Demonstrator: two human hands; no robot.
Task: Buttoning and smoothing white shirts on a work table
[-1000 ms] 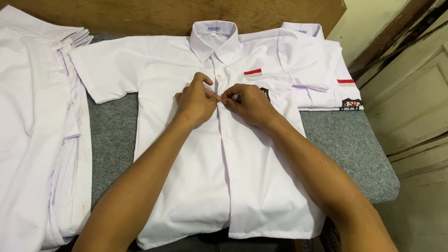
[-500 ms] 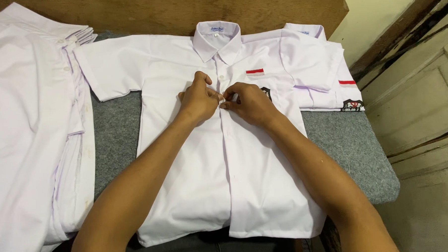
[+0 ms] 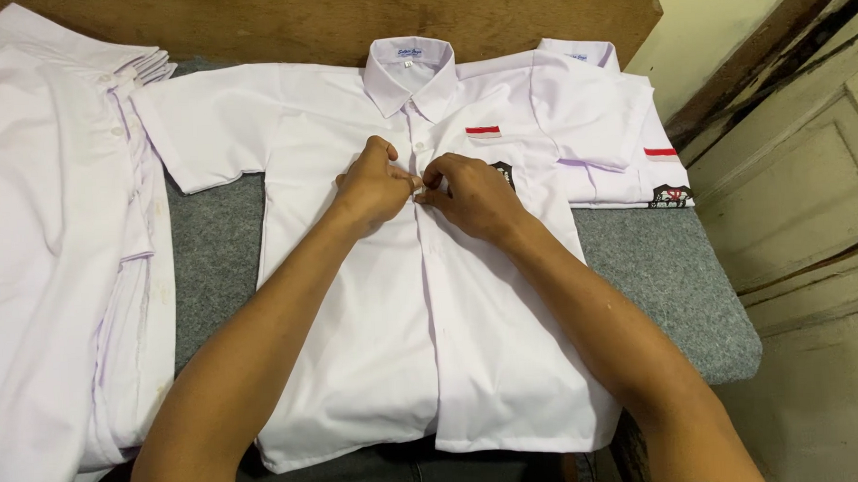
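On shirt [image 3: 376, 347] placket | left hand [image 3: 375, 184]; right hand [image 3: 473, 197] | button hidden

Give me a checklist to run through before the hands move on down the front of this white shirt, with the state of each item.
1. Shirt lies flat, front up, on the grey pad: ok.
2. Collar at the far end, turned down: ok.
3. Left hand and right hand both pinch the front strip just below the collar: ok.
4. Button under the fingertips through its hole: cannot tell, the fingers cover it.
5. Front edges lined up below the hands: ok, they run straight to the hem.
6. Neighbouring shirts, the stack on the left and the folded one on the right, off the front strip: ok.
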